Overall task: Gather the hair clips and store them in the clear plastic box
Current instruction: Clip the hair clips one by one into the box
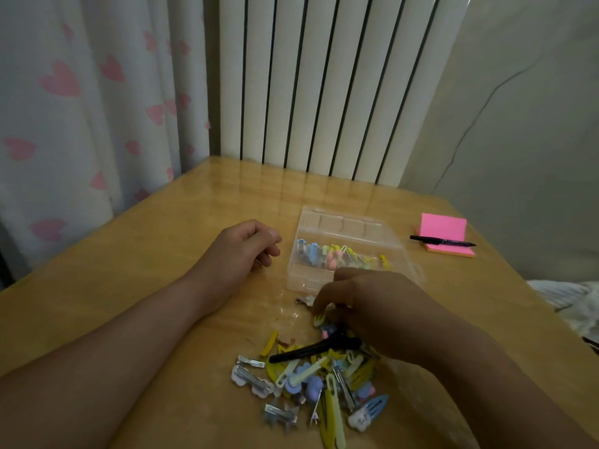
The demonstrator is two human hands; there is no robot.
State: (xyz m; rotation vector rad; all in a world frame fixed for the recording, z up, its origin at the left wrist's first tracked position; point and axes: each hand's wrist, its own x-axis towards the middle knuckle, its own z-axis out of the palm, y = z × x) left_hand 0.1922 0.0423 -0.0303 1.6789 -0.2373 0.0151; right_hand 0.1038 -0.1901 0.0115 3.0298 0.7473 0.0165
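A heap of hair clips [311, 380] in yellow, blue, silver and white lies on the wooden table [155, 260], with a long black clip [311, 350] across its top. The clear plastic box [350, 251] stands open just beyond the heap and holds several coloured clips. My right hand [372, 306] is at the heap's far edge, in front of the box, and its fingertips pinch a small yellow clip [319, 319]. My left hand [246, 251] rests on the table to the left of the box, fingers loosely curled, holding nothing.
A pink sticky-note pad [445, 236] with a black pen [442, 241] across it lies to the right of the box. A white radiator [324, 85] stands behind the table, a heart-patterned curtain [81, 108] to the left. Crumpled white fabric [570, 303] lies beyond the table's right edge.
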